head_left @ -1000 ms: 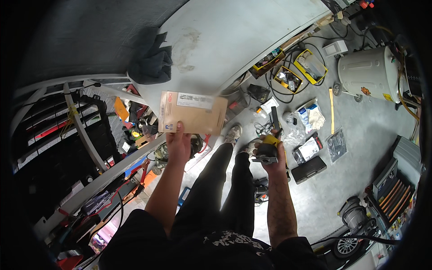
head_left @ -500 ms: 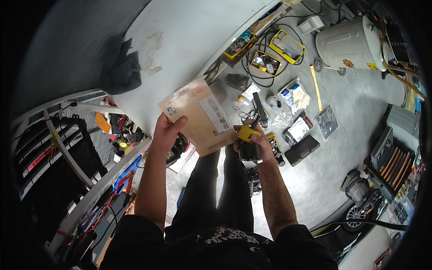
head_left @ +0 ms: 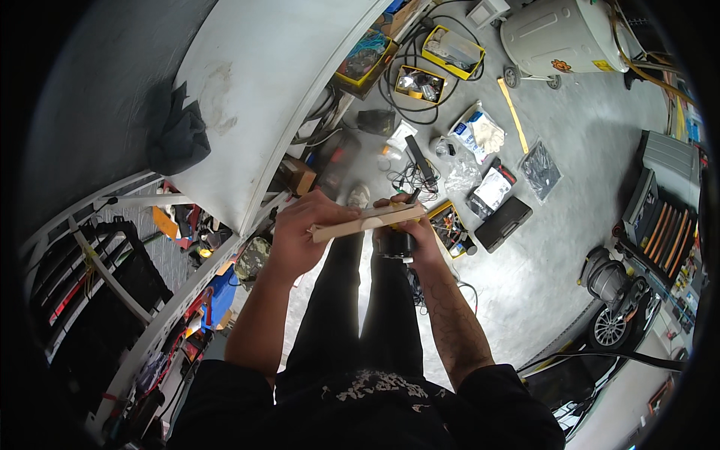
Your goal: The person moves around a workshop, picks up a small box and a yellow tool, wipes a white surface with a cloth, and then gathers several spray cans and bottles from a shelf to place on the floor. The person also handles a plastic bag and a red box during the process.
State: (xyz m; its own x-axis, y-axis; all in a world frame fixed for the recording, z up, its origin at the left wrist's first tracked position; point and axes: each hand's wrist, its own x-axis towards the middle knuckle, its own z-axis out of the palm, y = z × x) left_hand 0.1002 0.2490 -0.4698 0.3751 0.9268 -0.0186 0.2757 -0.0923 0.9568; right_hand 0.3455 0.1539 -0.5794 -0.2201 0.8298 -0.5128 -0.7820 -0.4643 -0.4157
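Note:
In front of my legs, a flat tan cardboard packet point(head_left: 337, 231) is turned edge-on, with a pale half-round patch at the middle of its edge. My left hand point(head_left: 301, 231) is closed on its left end, thumb along the top. My right hand point(head_left: 426, 238) is wrapped round a black and yellow object point(head_left: 394, 244) with a rounded black body, whose kind I cannot make out. The right fingers also meet the packet's right end. A thin dark tip point(head_left: 413, 196) sticks up beside these fingers.
Beyond my hands lie a black bar with cables point(head_left: 422, 159), a bag of white gloves point(head_left: 486, 133) and a black case point(head_left: 504, 225). Yellow-edged bins point(head_left: 420, 84) stand near a white panel point(head_left: 247, 97). A wheeled bin point(head_left: 559, 37) is at far right, a rack at left.
The packet has tilted from showing its broad printed face to edge-on and come lower. My left hand has shifted right and turned over its top. The black and yellow object stays in my right hand.

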